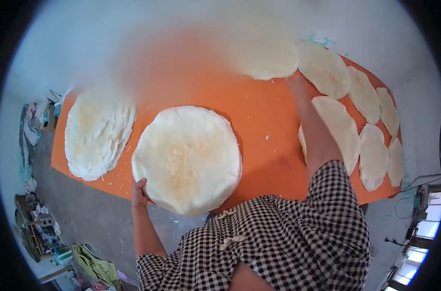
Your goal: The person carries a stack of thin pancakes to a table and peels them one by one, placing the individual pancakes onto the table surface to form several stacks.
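A thick round stack of flatbreads (186, 155), pale with browned patches, lies near the table's front edge, partly overhanging it. My left hand (140, 192) grips the stack's lower left edge, thumb on top and the other fingers largely hidden. My right arm reaches far across the table. At its end my right hand (296, 83) is smeared, beside the edge of a far flatbread (266, 60) and close to another flatbread (324, 70). Its fingers cannot be made out. Under my right forearm lies a further flatbread (334, 126).
The orange table (264, 116) carries a second layered stack of flatbreads (96, 136) at left. Several single flatbreads (374, 157) are spread on the right. A haze blurs the upper middle of the view. Cloth and clutter (96, 266) lie on the floor at lower left.
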The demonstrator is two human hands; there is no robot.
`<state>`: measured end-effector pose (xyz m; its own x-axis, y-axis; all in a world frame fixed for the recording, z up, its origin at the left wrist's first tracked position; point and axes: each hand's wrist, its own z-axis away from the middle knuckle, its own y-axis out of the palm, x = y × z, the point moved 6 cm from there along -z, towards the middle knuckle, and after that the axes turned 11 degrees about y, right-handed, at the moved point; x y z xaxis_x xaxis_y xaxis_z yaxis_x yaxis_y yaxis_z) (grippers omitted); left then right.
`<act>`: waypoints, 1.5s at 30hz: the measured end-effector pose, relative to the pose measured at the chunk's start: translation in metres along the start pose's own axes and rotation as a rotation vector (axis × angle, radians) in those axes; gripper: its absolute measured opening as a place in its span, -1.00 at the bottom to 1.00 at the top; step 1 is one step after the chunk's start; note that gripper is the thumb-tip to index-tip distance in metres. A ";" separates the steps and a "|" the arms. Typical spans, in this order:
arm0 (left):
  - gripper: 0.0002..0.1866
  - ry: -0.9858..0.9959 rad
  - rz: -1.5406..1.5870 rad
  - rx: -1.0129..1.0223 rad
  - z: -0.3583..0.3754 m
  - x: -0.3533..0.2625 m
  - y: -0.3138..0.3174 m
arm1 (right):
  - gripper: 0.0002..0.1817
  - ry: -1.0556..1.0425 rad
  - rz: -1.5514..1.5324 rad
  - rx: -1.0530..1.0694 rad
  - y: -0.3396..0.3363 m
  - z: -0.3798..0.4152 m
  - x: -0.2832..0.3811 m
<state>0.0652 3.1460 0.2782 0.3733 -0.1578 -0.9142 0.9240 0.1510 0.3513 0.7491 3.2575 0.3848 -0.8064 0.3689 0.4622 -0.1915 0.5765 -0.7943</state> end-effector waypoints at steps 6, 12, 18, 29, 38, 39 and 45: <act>-0.42 -0.085 -0.065 0.149 0.012 -0.006 0.024 | -0.77 -0.038 -0.439 0.141 -0.016 0.132 0.099; -0.40 -0.129 0.379 0.397 0.019 0.013 0.094 | -0.59 -0.203 -0.599 0.661 0.019 0.244 0.208; -0.46 -0.167 0.402 0.483 0.036 0.030 0.179 | -0.21 -0.301 -0.160 0.778 -0.001 0.326 0.263; -0.55 -0.177 0.232 0.501 0.029 0.065 0.204 | -0.66 0.201 -0.713 1.225 0.020 0.311 0.199; -0.54 -0.143 0.186 0.458 0.032 0.073 0.211 | -0.72 -0.026 -0.357 0.724 0.015 0.318 0.202; -0.53 -0.156 0.188 0.444 0.033 0.073 0.212 | -0.72 -0.042 -0.306 0.738 0.016 0.318 0.202; -0.52 -0.053 0.098 0.266 0.040 0.066 0.218 | -0.67 0.304 -0.904 0.975 0.037 0.296 0.162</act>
<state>0.2947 3.1290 0.3022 0.4590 -0.2068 -0.8640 0.8700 -0.0922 0.4843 0.4454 3.1233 0.3135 -0.0606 0.3582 0.9317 -0.9978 0.0024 -0.0659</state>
